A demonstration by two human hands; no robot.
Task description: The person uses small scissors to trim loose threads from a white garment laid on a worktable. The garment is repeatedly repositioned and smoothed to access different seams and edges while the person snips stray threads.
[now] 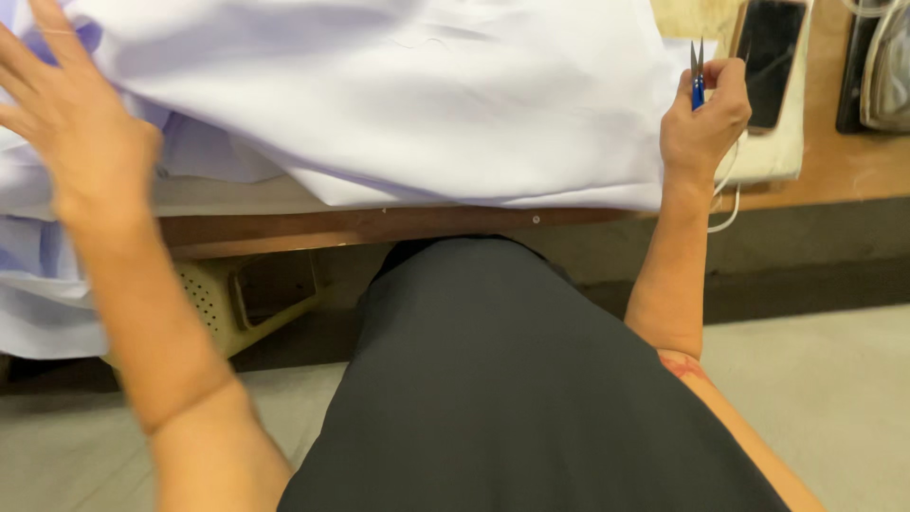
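Fingers of my left hand [71,114] are spread wide and flat, palm pressed down on the pale lilac-white cloth [398,104] where it spills over the bench's left end, forearm running straight up from the lower left. From the head view, I see my right hand [706,118] curled shut around small blue-handled snips [697,81], blades pointing up and away, wrist bent back at the cloth's right edge, near the bench's [825,166] front edge. That cloth covers most of the bench top and hangs past its front lip. Just beyond the snips a dark phone [770,57] lies on a cream pad [773,156] toward the far right corner, a white cable [728,213] trailing below my wrist.
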